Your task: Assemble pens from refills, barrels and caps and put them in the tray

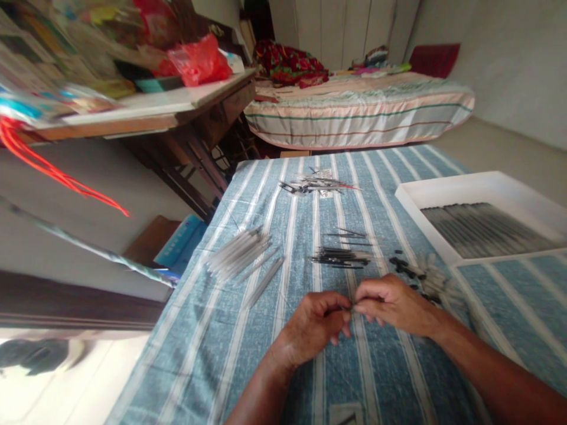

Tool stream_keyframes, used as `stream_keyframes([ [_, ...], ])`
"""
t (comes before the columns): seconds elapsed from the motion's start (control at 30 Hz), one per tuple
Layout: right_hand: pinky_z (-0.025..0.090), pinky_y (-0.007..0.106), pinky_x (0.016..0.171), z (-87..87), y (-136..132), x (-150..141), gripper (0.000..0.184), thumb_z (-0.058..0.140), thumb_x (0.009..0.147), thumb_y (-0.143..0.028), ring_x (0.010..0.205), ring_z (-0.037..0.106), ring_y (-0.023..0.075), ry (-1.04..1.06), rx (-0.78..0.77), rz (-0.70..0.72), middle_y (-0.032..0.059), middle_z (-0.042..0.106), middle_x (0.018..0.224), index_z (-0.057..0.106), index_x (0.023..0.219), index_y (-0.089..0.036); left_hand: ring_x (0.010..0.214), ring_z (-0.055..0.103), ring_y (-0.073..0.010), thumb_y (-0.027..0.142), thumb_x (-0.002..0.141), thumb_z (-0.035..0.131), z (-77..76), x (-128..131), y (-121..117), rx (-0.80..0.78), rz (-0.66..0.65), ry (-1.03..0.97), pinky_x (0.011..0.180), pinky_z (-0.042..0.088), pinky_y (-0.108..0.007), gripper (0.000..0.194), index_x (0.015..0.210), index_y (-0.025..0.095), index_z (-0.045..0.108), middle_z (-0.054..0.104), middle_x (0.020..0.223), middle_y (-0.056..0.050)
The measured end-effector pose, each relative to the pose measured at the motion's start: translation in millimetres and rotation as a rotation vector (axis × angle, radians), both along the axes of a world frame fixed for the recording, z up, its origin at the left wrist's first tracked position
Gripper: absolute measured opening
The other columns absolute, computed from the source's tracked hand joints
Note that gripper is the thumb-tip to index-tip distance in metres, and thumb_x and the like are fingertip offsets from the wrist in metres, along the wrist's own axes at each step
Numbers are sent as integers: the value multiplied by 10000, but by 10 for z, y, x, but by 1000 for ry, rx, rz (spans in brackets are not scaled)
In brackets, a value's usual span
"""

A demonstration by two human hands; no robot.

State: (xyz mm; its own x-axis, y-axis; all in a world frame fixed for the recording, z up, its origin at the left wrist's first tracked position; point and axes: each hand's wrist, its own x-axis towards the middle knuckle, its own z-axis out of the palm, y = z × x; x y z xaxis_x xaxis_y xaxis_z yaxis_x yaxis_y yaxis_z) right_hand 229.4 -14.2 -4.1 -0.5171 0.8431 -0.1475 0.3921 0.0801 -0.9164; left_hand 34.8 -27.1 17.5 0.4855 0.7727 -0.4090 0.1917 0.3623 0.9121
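Observation:
My left hand [316, 324] and my right hand [390, 304] meet over the striped cloth, fingertips pinched together. Something small and dark lies between them, mostly hidden by the fingers; its kind cannot be made out. Just beyond the hands is a bundle of thin black sticks, like pen refills [341, 257]. To the left lie pale grey tubes, like pen barrels [239, 254], with a few set apart. Beside my right wrist is a heap of small black pieces [405, 268] and clear pieces [436, 283], partly hidden by the arm.
A white box [452, 189] holding a row of grey, dark-tipped sticks stands at the right. Farther back on the striped tablecloth [266, 200] lies a mixed pile of thin sticks [314, 184]. A cluttered desk [155, 103] is at the left, a bed [354, 112] behind.

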Motion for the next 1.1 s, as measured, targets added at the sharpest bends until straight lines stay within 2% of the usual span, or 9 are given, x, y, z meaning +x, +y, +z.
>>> stream_keyframes([
  [0.07,322,170,411,0,-1,2,371,490,869,-381,410,448,58,-36,-4,1,-27,531,493,520,570,-164,448,436,-56,174,766,554,6,2,-1,-9,-1,2,449,330,-188,109,796,130,649,596,590,19],
  [0.2,329,169,406,1,1,5,273,559,828,-389,416,466,64,-13,-30,-12,-37,551,515,586,673,-166,450,434,-56,187,771,563,11,0,2,0,3,-5,447,323,-188,114,797,132,659,602,597,16],
  [0.33,311,176,388,23,5,-4,388,517,849,-434,385,437,61,-19,-66,-12,-32,530,476,538,570,-165,449,433,-57,193,769,572,19,5,10,-11,2,-18,452,330,-193,107,801,136,657,602,595,18],
  [0.47,333,175,411,29,7,-10,258,587,801,-390,422,466,68,-6,-52,-18,-40,546,517,590,675,-166,459,435,-59,166,772,549,35,12,13,4,-3,5,468,338,-197,111,763,135,656,595,592,15],
  [0.6,321,179,396,7,8,-2,383,503,850,-441,390,450,67,-23,-90,-17,-30,531,483,541,588,-165,452,432,-57,160,768,540,41,12,12,3,-6,4,462,338,-196,116,790,133,651,602,607,13],
  [0.7,336,172,410,10,8,-3,281,566,816,-407,416,473,69,-8,-70,-24,-36,551,520,578,676,-164,452,433,-57,180,772,545,38,15,12,0,-10,26,454,334,-192,112,790,132,645,597,604,15],
  [0.87,311,167,395,19,12,-18,383,499,862,-378,390,443,57,-20,-59,-32,-33,521,471,472,541,-171,468,443,-67,178,768,549,15,28,12,17,-23,30,465,342,-200,115,795,129,648,598,610,9],
  [1.0,322,157,389,8,15,-20,265,562,817,-364,400,454,57,32,-126,-49,-47,531,507,521,643,-169,473,440,-73,204,762,569,-2,19,28,19,8,68,480,341,-207,101,786,136,639,586,605,16],
  [1.1,324,149,385,3,24,-36,231,576,797,-323,409,460,55,39,-131,-44,-50,532,509,526,636,-165,505,442,-84,199,747,574,-14,8,40,46,-9,91,500,341,-213,90,730,138,638,556,599,23],
])
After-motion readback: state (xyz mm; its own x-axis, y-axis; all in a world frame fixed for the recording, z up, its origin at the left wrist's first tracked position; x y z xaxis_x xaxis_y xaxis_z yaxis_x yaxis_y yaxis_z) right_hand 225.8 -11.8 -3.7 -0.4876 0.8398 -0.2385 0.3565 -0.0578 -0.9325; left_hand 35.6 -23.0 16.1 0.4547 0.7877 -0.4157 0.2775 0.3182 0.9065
